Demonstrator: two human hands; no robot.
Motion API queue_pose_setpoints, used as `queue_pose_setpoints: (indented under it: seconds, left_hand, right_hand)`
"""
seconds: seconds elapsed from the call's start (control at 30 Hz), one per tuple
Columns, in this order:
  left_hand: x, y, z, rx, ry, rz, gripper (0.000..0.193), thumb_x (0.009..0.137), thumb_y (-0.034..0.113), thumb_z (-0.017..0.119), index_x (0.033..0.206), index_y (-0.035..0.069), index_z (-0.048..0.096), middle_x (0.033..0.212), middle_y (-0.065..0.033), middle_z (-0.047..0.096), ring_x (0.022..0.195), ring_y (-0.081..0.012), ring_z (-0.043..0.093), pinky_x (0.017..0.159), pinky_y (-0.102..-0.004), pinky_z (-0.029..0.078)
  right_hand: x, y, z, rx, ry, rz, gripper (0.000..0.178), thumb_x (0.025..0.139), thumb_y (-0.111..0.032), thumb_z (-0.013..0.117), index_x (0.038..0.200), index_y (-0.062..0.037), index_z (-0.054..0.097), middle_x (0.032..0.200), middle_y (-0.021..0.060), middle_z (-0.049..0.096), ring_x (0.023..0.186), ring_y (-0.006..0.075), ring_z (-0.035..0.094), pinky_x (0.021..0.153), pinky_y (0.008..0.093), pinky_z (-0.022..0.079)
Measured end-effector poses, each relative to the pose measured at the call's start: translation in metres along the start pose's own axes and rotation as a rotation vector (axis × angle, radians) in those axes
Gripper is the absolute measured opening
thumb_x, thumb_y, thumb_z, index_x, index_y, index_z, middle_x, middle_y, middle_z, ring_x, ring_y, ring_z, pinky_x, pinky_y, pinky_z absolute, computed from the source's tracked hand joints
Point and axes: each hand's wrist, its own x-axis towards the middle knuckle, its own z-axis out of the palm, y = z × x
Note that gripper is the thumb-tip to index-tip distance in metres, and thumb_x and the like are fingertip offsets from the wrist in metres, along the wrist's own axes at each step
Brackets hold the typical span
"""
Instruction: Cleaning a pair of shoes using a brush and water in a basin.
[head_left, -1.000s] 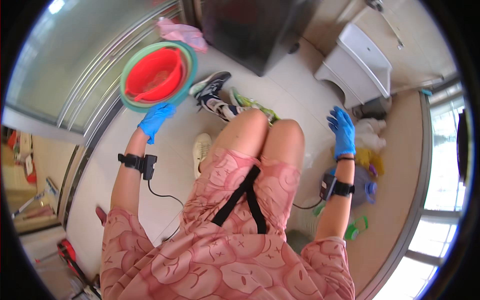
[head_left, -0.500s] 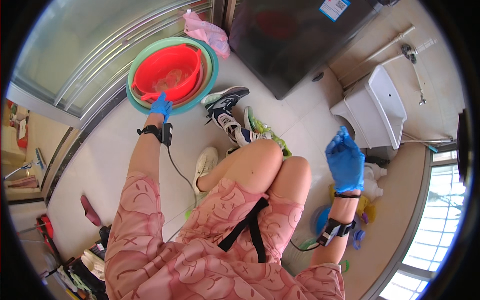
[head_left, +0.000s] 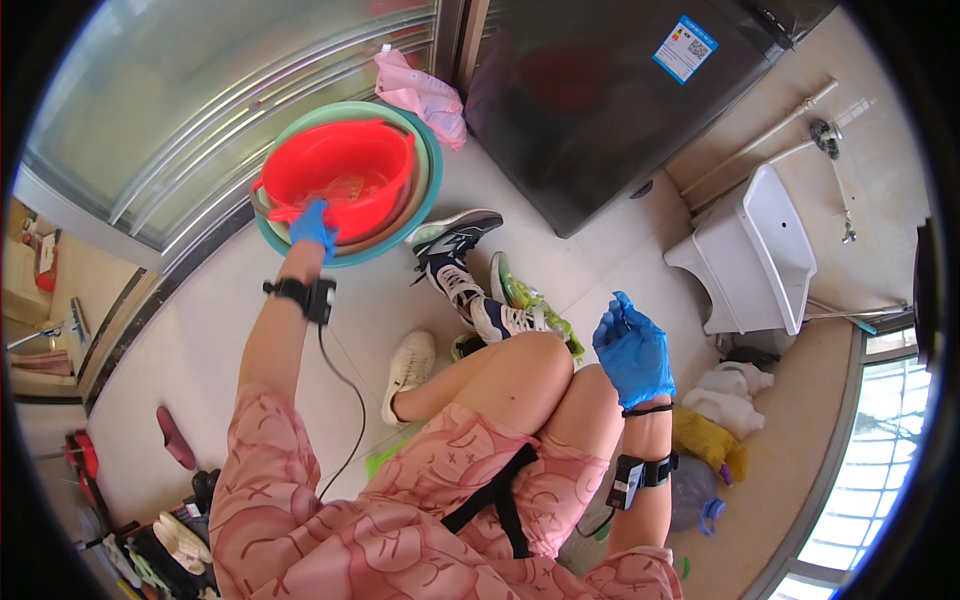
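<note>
At the far left, a red plastic basin (head_left: 385,207) with side handles sits tilted inside a stack of larger basins, among them a pale green basin (head_left: 300,122) and a teal basin (head_left: 432,180). Some clear liquid shows in its bottom. My left hand (head_left: 314,228), in a blue glove, is closed on its near rim; the fingertips are partly hidden. My right hand (head_left: 632,352), also gloved in blue, hovers above the floor to the right of my knees. Its fingers are curled together, and I see nothing in them.
Sneakers (head_left: 460,270) and a shoe with green wrapping (head_left: 535,300) lie before my knees. Beyond stands a dark appliance (head_left: 600,120). A white sink (head_left: 750,250) stands at the right wall, with white jugs (head_left: 725,397) nearby. A pink bag (head_left: 420,88) lies behind the basins.
My left hand has closed on the red basin's near rim, and the basin now tilts more. My right hand has moved left and slightly down. The whole view has shifted a little.
</note>
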Motion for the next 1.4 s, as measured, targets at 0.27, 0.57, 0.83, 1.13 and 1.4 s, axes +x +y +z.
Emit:
queue_pose_setpoints:
  seconds: [0.27,0.57,0.83,1.13,1.4]
  left_hand:
    - [-0.142,-0.029,-0.022,-0.038,-0.212,0.112,0.032,0.073,0.016,0.063,0.1,0.002,0.054,0.09,-0.0105,0.059,0.081,-0.0236,0.06,0.069,-0.0375,0.052]
    - [-0.286,0.006,0.084,0.172,-0.802,0.091,0.049,0.078,0.024,0.063,0.118,0.002,0.046,0.109,-0.0111,0.056,0.095,-0.0234,0.058,0.083,-0.0366,0.046]
    - [-0.14,-0.084,0.09,0.154,-1.156,0.02,0.043,0.088,0.027,0.049,0.122,0.001,0.041,0.117,-0.0115,0.05,0.103,-0.0233,0.053,0.085,-0.0358,0.044]
    - [0.085,-0.114,-0.063,0.533,0.008,0.001,0.019,0.081,0.037,0.05,0.077,0.018,0.05,0.057,-0.0015,0.038,0.045,-0.0154,0.036,0.035,-0.0335,0.031]
    - [0.074,-0.104,-0.079,-0.029,-0.114,-0.1,0.023,0.084,0.028,0.055,0.101,0.015,0.052,0.095,-0.0041,0.059,0.08,-0.0176,0.057,0.065,-0.0284,0.051]
  right_hand:
    - [0.004,0.021,0.033,-0.324,-0.022,0.119,0.038,0.082,-0.028,0.058,0.111,-0.0046,0.052,0.098,0.0069,0.056,0.084,0.0196,0.056,0.071,0.0327,0.048]
    - [-0.019,-0.002,0.002,-0.309,-0.012,0.035,0.032,0.08,-0.019,0.058,0.109,-0.0067,0.05,0.1,0.0122,0.059,0.086,0.0282,0.059,0.069,0.0409,0.052]
    - [-0.089,-0.109,-0.127,-0.13,0.112,-0.196,0.045,0.078,-0.012,0.055,0.115,0.0068,0.039,0.114,0.0201,0.049,0.103,0.0422,0.048,0.079,0.0359,0.051]
    - [-0.159,-0.136,-0.211,0.138,0.289,-0.234,0.053,0.082,-0.016,0.051,0.124,0.0084,0.029,0.123,0.0248,0.04,0.114,0.0409,0.036,0.076,0.0317,0.053]
    - [-0.182,-0.118,-0.23,0.601,0.512,-0.199,0.061,0.082,-0.018,0.05,0.132,0.0025,0.022,0.131,0.0255,0.032,0.126,0.0392,0.018,0.08,0.0318,0.053]
